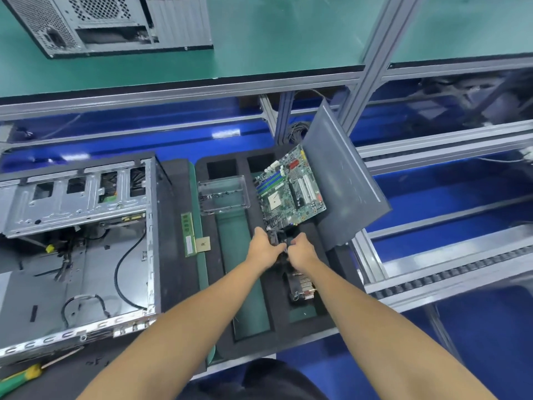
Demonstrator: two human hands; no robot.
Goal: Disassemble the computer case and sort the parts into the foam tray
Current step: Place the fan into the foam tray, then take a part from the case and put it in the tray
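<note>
The open computer case lies on its side at the left, loose cables inside. The black foam tray sits right of it. My left hand and my right hand both grip a small black part over the tray's right compartment. A green motherboard leans tilted at the tray's far right, against a grey side panel. A heatsink with fan lies in the compartment below my hands. A RAM stick and a CPU chip rest on the tray's left strip.
A clear plastic box holding several screws sits across the tray's upper slots. A green-handled screwdriver lies at the bottom left. A second computer case stands on the green shelf above. Aluminium frame rails and a roller conveyor run along the right.
</note>
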